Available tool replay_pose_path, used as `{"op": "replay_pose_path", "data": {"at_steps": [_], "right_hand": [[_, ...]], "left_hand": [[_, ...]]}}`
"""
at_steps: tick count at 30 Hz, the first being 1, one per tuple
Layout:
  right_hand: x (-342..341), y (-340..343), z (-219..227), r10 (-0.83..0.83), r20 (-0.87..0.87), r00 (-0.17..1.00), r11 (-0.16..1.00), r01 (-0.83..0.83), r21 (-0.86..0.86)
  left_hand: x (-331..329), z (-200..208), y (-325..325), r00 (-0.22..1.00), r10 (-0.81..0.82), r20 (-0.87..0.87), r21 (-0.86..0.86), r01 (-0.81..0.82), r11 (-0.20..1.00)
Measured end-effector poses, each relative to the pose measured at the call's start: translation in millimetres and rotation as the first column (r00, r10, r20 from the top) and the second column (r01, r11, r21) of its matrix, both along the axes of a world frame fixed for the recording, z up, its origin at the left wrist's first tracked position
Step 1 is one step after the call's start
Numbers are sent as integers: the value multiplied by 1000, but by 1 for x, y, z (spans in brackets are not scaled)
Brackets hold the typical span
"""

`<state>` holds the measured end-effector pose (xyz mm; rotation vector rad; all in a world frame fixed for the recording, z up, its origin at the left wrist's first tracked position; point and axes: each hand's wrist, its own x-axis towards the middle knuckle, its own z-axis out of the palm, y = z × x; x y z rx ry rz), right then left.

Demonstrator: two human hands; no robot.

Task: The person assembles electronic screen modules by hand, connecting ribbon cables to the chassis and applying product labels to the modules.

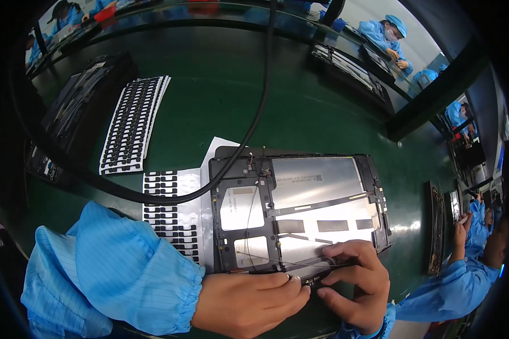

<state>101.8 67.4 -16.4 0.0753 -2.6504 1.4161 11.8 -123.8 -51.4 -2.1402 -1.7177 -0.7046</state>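
An opened tablet lies before me, its black frame holding broad silver panels and dark flat cables. My left hand is at its near edge, thumb and fingers pressed together; whatever they pinch is hidden. On the right, my right hand curls over the near right corner, thumb and index finger apart, another finger by the silver panel. Between the hands, a thin dark wire runs along the tablet's near part. Under the tablet's left side is a white sheet of black stick-on pads.
A thick black cable loops across the view, over the tablet's left edge. More pad sheets lie at the left, beside a black tray of parts. Another tray stands far right, near a dark post. Co-workers in blue sit around.
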Motion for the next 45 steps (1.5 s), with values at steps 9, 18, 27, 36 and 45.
{"op": "replay_pose_path", "data": {"at_steps": [9, 18, 27, 36, 45], "right_hand": [[-2, -5, -3, 37, -78, 996, 973, -18, 232], [-9, -21, 5, 104, -193, 976, 900, -10, 436], [12, -40, 16, -136, -245, 960, 892, 226, 392], [-69, -144, -12, 163, -247, 955, 650, 84, 755], [-86, -149, -29, 140, -345, 928, 734, 137, 665]], "left_hand": [[-1, 1, -3, 1000, 3, 5, -10, -3, 1000], [10, -7, -4, 993, 118, -23, 29, -117, 993], [-39, 5, -70, 955, 109, 278, 58, -130, 990], [-46, -15, -104, 853, 436, 287, -121, -419, 900], [-48, -10, -106, 808, 528, 259, -183, -496, 849]]}}
